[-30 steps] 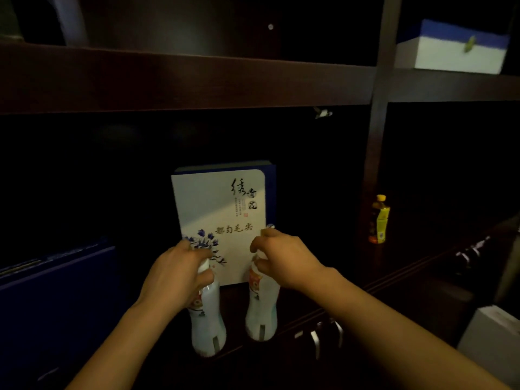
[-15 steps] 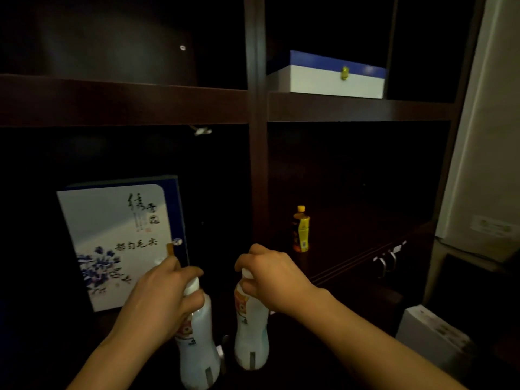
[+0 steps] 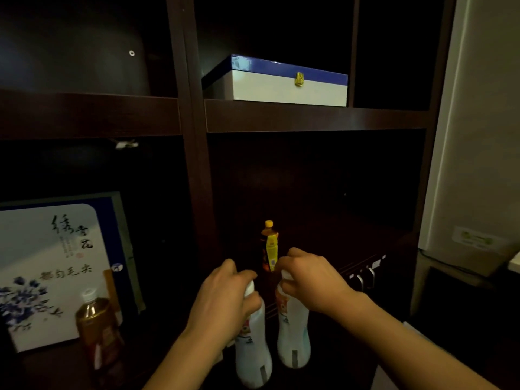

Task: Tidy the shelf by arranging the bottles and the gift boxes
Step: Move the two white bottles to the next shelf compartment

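**Item 1, left white bottle** [image 3: 253,353]: white plastic with a waisted body, an orange-and-red print near the shoulder and a small grey mark near the base. It is upright, low in the centre, in front of the lower right compartment of the dark wooden shelf [image 3: 309,119]. The left hand [image 3: 222,302] holds it, its grip curled round the neck. The cap is mostly covered.

**Item 2, right white bottle** [image 3: 292,333]: same pattern, upright just beside item 1 with a narrow gap between them. The right hand [image 3: 312,280] holds it from above, its grip wrapped round the top. The cap is hidden.

**Item 3, yellow-labelled bottle** [image 3: 270,249]: small, with a yellow cap and dark contents, standing further back in the same compartment. Its base is hidden behind the hands.

**Item 4, brown bottle** [image 3: 98,327]: white cap and amber drink, in the lower left compartment. It is blurred and the label is unreadable.

**Item 5, flat gift box** [image 3: 47,271]: white face with blue edging, blue flowers and black calligraphy. It stands on edge behind item 4, and its left side is cut off by the frame.

**Item 6, blue-lidded box** [image 3: 287,85]: white body with a gold clasp [image 3: 299,79], lying flat in the upper right compartment.

**Not determinable:** it is too dark to tell whether the bases of items 1 and 2 rest on any surface.
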